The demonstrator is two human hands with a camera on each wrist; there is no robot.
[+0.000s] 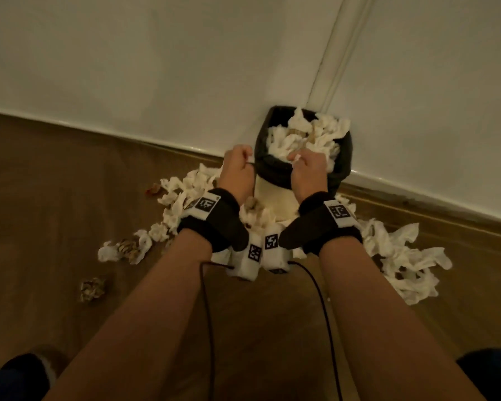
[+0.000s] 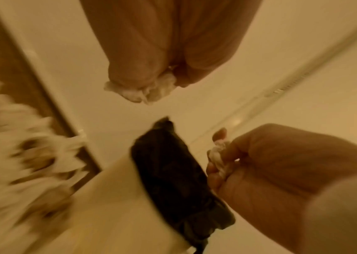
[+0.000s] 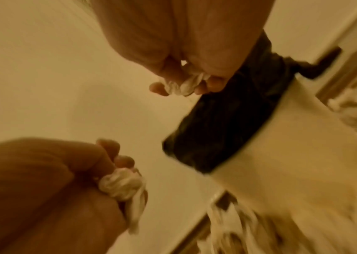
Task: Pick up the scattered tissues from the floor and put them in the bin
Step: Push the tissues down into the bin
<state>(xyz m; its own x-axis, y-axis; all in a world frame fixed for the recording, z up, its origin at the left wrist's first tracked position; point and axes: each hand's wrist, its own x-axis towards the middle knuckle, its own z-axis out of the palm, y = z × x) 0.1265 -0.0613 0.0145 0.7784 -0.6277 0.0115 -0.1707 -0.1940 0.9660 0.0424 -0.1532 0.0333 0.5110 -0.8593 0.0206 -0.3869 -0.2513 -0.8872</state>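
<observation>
Right now both hands are up at the bin (image 1: 275,166), which stands against the wall (image 1: 128,68) at 12 o'clock in the head view. The left hand (image 1: 237,172) is curled tight around a small tissue wad (image 2: 149,89). It is just beside the bin's rim, at its 9 o'clock side. The right hand (image 1: 308,172) is curled tight around another wad (image 3: 184,84) and sits over the near edge of the bin, at 6 o'clock.

The bin is already piled high with tissues (image 1: 307,134), and some poke up over the black bag. More tissues lie on the floor: a heap (image 1: 182,195) at 9 o'clock from the bin, a bigger heap (image 1: 402,261) at 4 o'clock, and a few brownish balls (image 1: 93,287) farther out at 8 o'clock.

I think the step in hand is dropping these two wads in. To do it well, each hand should move over the middle of the pile before it lets go, as a wad dropped near the rim could roll off the full heap. The left hand needs to move in the most. Pressing the pile down a little would help make room.
</observation>
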